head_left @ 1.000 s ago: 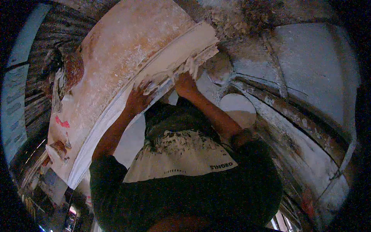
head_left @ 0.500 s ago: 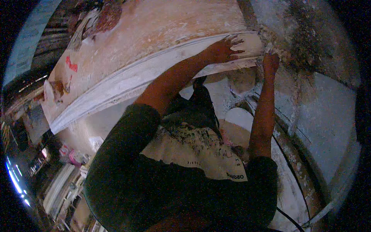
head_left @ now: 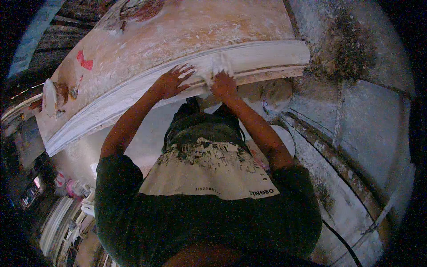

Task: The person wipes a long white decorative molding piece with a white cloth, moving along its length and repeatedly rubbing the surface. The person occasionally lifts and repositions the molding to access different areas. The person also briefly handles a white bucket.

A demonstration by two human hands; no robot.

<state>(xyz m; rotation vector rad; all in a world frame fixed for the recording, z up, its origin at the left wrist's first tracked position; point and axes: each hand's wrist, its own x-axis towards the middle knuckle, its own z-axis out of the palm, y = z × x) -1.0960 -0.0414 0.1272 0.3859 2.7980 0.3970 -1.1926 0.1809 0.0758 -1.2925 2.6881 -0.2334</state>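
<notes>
While the left hand (head_left: 174,82) is lying on the white strip (head_left: 271,53) with its fingers standing apart, the right hand (head_left: 223,80) is lying over the same strip, just to the right of it. Fingers on both hands are showing white; those of the right are blurring, so I cannot tell whether they are apart or together.

The strip is running in a long curve under both hands, one end tapering well to the left of the left hand, the other ending to the right of the right hand. It is lying along the near edge of the orange-brown surface (head_left: 200,33), which is stretching beyond both hands. On that, a red patch (head_left: 84,60) is showing well left of the left hand. Right of the right hand, a dark stain (head_left: 349,44) is marking the grey floor (head_left: 373,120).
</notes>
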